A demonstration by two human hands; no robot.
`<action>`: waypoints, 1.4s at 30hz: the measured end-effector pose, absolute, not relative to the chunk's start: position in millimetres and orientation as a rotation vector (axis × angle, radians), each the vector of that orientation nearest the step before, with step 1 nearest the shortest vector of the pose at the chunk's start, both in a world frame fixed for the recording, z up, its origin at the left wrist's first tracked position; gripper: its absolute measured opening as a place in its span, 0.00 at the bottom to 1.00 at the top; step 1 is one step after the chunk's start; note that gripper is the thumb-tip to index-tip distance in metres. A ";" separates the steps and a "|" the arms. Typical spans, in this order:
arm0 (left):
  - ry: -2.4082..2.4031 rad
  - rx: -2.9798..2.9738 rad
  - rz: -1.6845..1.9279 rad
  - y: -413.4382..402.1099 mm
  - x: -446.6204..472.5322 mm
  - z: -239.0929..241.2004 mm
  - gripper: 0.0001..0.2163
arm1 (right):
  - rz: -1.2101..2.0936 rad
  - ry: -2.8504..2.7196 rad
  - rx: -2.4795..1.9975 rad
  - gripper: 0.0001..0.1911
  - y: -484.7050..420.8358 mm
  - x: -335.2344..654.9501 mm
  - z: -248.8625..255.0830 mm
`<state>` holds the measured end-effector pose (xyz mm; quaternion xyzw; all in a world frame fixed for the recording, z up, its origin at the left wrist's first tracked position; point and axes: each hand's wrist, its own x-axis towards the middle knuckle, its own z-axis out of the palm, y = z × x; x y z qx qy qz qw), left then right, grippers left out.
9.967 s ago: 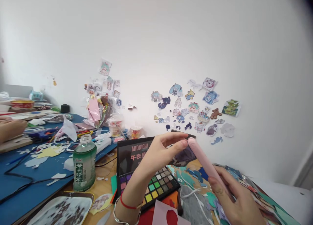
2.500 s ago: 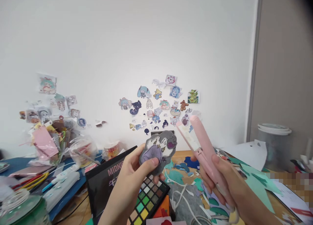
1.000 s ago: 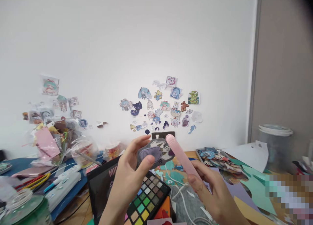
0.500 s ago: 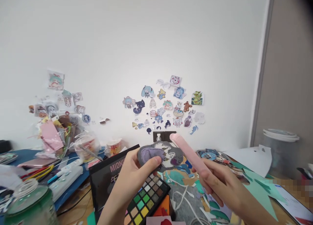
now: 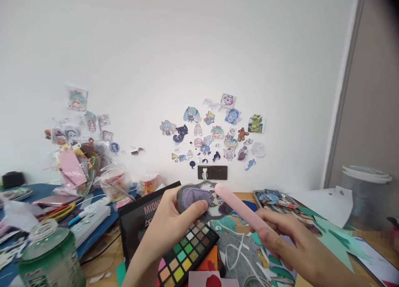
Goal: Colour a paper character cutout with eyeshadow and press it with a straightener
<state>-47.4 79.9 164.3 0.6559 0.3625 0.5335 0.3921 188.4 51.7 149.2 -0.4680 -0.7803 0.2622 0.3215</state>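
Note:
My left hand [image 5: 177, 218] grips a grey felt piece [image 5: 184, 195] by its left side, thumb on top. A purple felt shape and white patches with dark outlines lie on it. My right hand [image 5: 283, 237] holds a long, smooth pink stick-shaped tool [image 5: 243, 208], its kind unclear, between thumb and fingers. The tool's rounded far end is in front of the felt piece's right half and hides part of the white patches; I cannot tell whether it touches. Under my left hand stands an open eyeshadow palette [image 5: 187, 251] with rows of coloured pans.
Green felt scraps [image 5: 335, 241] and a white cord [image 5: 237, 253] lie on the right. A green glass jar [image 5: 51, 253], a power strip [image 5: 92, 224] and bagged items [image 5: 75, 170] crowd the left. A lidded plastic bucket [image 5: 364, 195] stands far right. Cut-out stickers cover the wall.
The pink tool's far end has come down and left, across the felt piece's right half. The whole view has shifted a little; my left hand keeps its hold.

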 end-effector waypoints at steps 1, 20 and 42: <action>0.909 1.669 1.360 79.6 -46.5 164.5 0.07 | 0.622 -2.070 -1.255 0.23 50.7 187.5 150.5; 0.565 1.279 1.441 89.0 -34.4 158.6 0.12 | -0.243 -2.062 -1.183 0.12 36.5 178.1 146.1; 1.167 1.428 1.217 65.9 -46.4 101.5 0.09 | 0.161 -2.098 -1.494 0.24 36.4 220.2 116.3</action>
